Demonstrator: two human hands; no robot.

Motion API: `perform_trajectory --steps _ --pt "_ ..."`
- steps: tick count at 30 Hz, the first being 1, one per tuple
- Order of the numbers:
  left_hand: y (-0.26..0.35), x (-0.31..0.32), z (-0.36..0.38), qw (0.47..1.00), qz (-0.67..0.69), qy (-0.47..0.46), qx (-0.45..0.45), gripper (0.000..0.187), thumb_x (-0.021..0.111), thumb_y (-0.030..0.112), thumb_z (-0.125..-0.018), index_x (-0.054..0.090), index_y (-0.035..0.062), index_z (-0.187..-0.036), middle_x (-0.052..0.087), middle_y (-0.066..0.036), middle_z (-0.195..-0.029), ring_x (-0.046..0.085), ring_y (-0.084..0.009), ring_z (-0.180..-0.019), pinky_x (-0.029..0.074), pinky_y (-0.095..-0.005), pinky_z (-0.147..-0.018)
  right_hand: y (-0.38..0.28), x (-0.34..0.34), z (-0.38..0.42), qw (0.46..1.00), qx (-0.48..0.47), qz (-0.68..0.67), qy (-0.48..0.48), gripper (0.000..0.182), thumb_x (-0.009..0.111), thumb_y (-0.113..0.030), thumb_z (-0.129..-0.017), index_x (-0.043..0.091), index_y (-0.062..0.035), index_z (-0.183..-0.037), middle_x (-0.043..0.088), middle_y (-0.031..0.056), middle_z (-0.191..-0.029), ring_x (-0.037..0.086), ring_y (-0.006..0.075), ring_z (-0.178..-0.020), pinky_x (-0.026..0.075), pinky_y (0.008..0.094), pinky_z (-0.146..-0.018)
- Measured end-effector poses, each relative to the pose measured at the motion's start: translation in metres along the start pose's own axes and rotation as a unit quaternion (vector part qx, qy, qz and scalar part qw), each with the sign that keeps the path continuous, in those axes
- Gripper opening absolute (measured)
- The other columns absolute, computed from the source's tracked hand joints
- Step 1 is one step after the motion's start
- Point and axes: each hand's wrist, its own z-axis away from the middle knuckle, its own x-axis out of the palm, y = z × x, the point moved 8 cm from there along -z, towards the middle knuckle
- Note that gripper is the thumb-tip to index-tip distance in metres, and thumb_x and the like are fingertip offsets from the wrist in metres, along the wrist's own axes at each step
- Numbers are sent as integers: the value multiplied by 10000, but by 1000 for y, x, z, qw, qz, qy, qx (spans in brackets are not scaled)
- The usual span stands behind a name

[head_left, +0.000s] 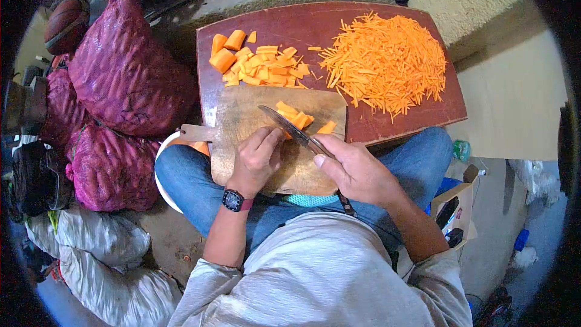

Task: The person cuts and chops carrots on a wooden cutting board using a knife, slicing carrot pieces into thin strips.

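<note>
A knife (283,123) is in my right hand (361,172), its blade pointing up and left over a wooden cutting board (242,106). Just left of the blade, my left hand (259,158) has its fingers bent and pressed together; what they hold, if anything, is hidden. Orange carrot pieces (295,116) lie beside the blade, and another piece (327,128) rests farther right on the board. Behind the board, on the red table, are a pile of carrot chunks and slices (266,68) and a larger heap of thin carrot strips (390,63).
The board lies across my lap and the edge of the red table (302,18). Purple mesh sacks (130,66) stand at the left, near a ball (66,24). White sacks (103,266) lie at the lower left. A cardboard box (465,209) is at the right.
</note>
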Motion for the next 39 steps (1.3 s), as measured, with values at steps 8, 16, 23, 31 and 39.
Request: perform_trajectory --steps 8,16,23,31,39 --pt "2 3 1 1000 -11 -10 4 482 750 -94 -676 707 -24 -1151 727 -193 -1055 745 -377 -909 640 -439 -781 10 6 1 1000 -9 2 -4 314 556 -223 -1108 553 -6 -1335 688 279 -889 720 490 -869 541 533 -732" --pt "1 0 -4 1000 17 19 -4 342 769 -85 -757 712 -6 -1085 700 -161 -920 717 -354 -749 603 -436 -644 2 -1 5 999 -35 -13 35 293 564 -223 -1106 568 -12 -1309 677 272 -866 715 488 -848 535 528 -717" --pt "3 -2 -5 1000 6 10 2 346 759 -78 -756 717 -1 -1091 678 -145 -891 704 -343 -756 596 -434 -647 7 2 4 1000 -17 2 11 296 555 -229 -1111 556 -18 -1318 686 281 -910 714 498 -888 539 530 -747" --pt "1 0 -1 1000 7 5 -6 364 733 -87 -733 727 -5 -1088 697 -152 -922 718 -349 -790 616 -432 -684 5 4 3 1000 -8 -12 7 310 549 -223 -1109 558 -11 -1335 691 291 -920 719 497 -897 544 535 -761" --pt "4 -3 -2 1000 -16 23 6 338 690 -107 -733 724 -10 -1054 715 -170 -946 735 -358 -804 628 -443 -703 31 24 -3 999 7 40 7 244 566 -148 -1088 567 -8 -1288 605 249 -822 644 450 -763 518 483 -716"
